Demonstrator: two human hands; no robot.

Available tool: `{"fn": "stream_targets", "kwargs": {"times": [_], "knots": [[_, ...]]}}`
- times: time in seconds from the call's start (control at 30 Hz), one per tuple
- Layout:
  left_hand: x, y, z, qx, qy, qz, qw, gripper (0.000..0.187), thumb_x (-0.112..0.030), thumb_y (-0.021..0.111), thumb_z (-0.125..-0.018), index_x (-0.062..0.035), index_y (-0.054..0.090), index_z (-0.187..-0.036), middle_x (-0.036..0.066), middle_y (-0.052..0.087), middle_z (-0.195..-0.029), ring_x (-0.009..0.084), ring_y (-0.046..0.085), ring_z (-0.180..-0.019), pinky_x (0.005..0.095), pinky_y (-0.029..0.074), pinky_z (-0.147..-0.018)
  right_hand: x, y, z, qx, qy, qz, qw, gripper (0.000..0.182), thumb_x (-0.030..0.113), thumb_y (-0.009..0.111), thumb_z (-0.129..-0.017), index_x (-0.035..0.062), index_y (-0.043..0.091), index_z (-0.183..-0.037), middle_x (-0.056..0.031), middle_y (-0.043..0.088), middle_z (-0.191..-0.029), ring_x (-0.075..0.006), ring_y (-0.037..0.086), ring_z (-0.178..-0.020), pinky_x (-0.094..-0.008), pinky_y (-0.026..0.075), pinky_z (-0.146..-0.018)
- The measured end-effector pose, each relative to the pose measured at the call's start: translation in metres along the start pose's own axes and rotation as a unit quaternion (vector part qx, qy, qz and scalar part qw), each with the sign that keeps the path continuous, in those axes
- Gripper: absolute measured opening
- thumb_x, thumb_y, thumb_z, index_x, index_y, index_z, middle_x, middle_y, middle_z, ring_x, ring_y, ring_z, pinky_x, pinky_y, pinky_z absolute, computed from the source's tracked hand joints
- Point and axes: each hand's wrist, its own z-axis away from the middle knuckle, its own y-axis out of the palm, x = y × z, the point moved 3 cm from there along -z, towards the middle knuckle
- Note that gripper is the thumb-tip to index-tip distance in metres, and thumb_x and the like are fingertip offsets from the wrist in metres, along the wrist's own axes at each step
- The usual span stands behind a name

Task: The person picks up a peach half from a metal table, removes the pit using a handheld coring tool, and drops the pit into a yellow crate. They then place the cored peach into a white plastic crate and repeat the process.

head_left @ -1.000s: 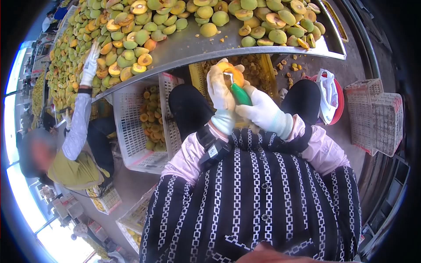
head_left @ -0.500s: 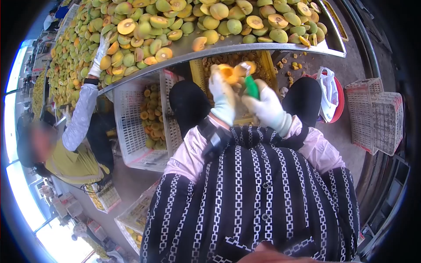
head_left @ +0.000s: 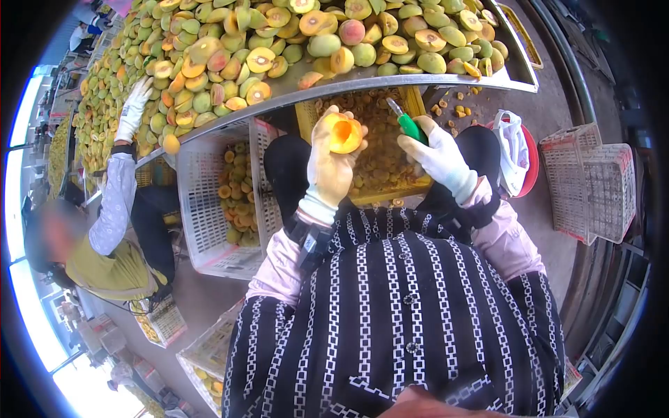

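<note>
No text readable; faint marking on co-worker's glove (head_left: pixel 133 113) too small to make out.

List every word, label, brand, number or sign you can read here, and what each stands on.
No text can be read for certain.
Co-worker's glove: faint dark marks, too blurred to read.
Wrist device on the left arm: pale mark, too small to read.
Green-handled tool: no lettering discernible.

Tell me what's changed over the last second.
The left hand and right hand moved apart, the right drawing the green-handled tool rightward out of the peach half, whose hollow now shows. Both kept their grip, on the half and the tool; the white crate stayed put.
</note>
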Motion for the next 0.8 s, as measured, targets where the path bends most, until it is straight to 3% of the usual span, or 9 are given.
{"fn": "stream_targets", "kwargs": {"times": [0.03, 0.13, 0.27, 0.47, 0.57, 0.63, 0.67, 0.77, 0.8], "knots": [[0.001, 0.007, 0.010, -0.003, -0.001, 0.000, 1.000, 0.043, -0.022, 0.051, -0.095, -0.0097, 0.042, -0.135, 0.015, 0.051, -0.131, 0.0318, 0.058, -0.112, 0.0404, 0.053, -0.089, 0.009, 0.003, 0.009, 0.027, 0.035, -0.076, 0.996, 0.040, 0.029, 0.064, -0.085, 0.0050, 0.054, -0.115, -0.0042, 0.059, -0.070, -0.0110, 0.057, -0.052, -0.0257, 0.046, -0.048], [0.001, 0.021, 0.022, 0.049, -0.020, 0.069, 0.996, 0.055, -0.001, 0.046, -0.090, -0.0123, 0.034, -0.142, 0.017, 0.042, -0.140, 0.0340, 0.039, -0.132, 0.0476, 0.034, -0.110, 0.031, 0.011, 0.018, 0.048, 0.026, -0.153, 0.987, 0.039, 0.025, 0.065, -0.087, 0.0056, 0.052, -0.118, 0.0012, 0.056, -0.069, -0.0060, 0.051, -0.051, -0.0214, 0.042, -0.045], [-0.004, 0.032, 0.027, 0.061, -0.025, 0.039, 0.997, 0.060, 0.002, 0.050, -0.084, -0.0092, 0.035, -0.141, 0.018, 0.044, -0.138, 0.0315, 0.045, -0.127, 0.0461, 0.037, -0.107, 0.036, 0.020, 0.022, 0.088, 0.020, -0.201, 0.975, 0.038, 0.022, 0.066, -0.087, 0.0049, 0.052, -0.119, 0.0023, 0.055, -0.071, -0.0036, 0.048, -0.053, -0.0198, 0.039, -0.046], [-0.006, 0.038, 0.016, 0.037, -0.022, -0.077, 0.996, 0.050, 0.001, 0.047, -0.087, -0.0031, 0.038, -0.136, 0.020, 0.048, -0.134, 0.0299, 0.052, -0.120, 0.0416, 0.041, -0.104, 0.041, 0.023, 0.017, 0.051, -0.018, -0.236, 0.970, 0.038, 0.022, 0.068, -0.086, 0.0055, 0.054, -0.117, 0.0030, 0.059, -0.074, -0.0009, 0.050, -0.060, -0.0185, 0.041, -0.053], [-0.004, 0.043, 0.015, -0.018, -0.008, -0.141, 0.990, 0.046, 0.002, 0.047, -0.088, -0.0013, 0.040, -0.134, 0.019, 0.054, -0.126, 0.0273, 0.057, -0.112, 0.0385, 0.047, -0.098, 0.049, 0.014, 0.018, 0.000, -0.098, -0.080, 0.992, 0.034, 0.022, 0.068, -0.085, 0.0048, 0.057, -0.113, -0.0041, 0.064, -0.076, -0.0099, 0.060, -0.063, -0.0248, 0.048, -0.057], [-0.002, 0.043, 0.011, -0.026, -0.002, -0.152, 0.988, 0.046, 0.003, 0.050, -0.087, -0.0007, 0.042, -0.132, 0.017, 0.056, -0.122, 0.0252, 0.059, -0.107, 0.0372, 0.049, -0.094, 0.054, 0.007, 0.016, -0.080, -0.222, 0.095, 0.967, 0.031, 0.022, 0.066, -0.084, 0.0042, 0.058, -0.108, -0.0134, 0.065, -0.079, -0.0247, 0.066, -0.069, -0.0325, 0.051, -0.064], [-0.003, 0.041, 0.010, -0.035, 0.005, -0.164, 0.986, 0.046, 0.003, 0.052, -0.086, -0.0001, 0.043, -0.131, 0.015, 0.058, -0.117, 0.0231, 0.060, -0.103, 0.0358, 0.051, -0.090, 0.054, 0.005, 0.015, -0.099, -0.215, 0.094, 0.967, 0.029, 0.021, 0.065, -0.083, 0.0050, 0.059, -0.107, -0.0179, 0.065, -0.081, -0.0343, 0.065, -0.075, -0.0367, 0.052, -0.067], [-0.001, 0.030, 0.006, -0.080, 0.004, -0.268, 0.960, 0.044, -0.004, 0.057, -0.087, -0.0025, 0.044, -0.129, 0.011, 0.058, -0.113, 0.0216, 0.059, -0.104, 0.0406, 0.055, -0.086, 0.039, 0.001, 0.004, -0.113, -0.137, 0.075, 0.981, 0.030, 0.024, 0.067, -0.081, 0.0052, 0.060, -0.103, -0.0171, 0.066, -0.082, -0.0346, 0.066, -0.076, -0.0381, 0.052, -0.068], [-0.001, 0.034, 0.007, -0.085, 0.014, -0.284, 0.955, 0.042, -0.005, 0.059, -0.086, -0.0022, 0.047, -0.126, 0.008, 0.058, -0.110, 0.0171, 0.059, -0.101, 0.0352, 0.053, -0.087, 0.040, 0.003, 0.003, -0.100, -0.136, 0.080, 0.982, 0.031, 0.026, 0.067, -0.081, 0.0058, 0.061, -0.103, -0.0176, 0.065, -0.082, -0.0346, 0.066, -0.076, -0.0388, 0.052, -0.068]]}}
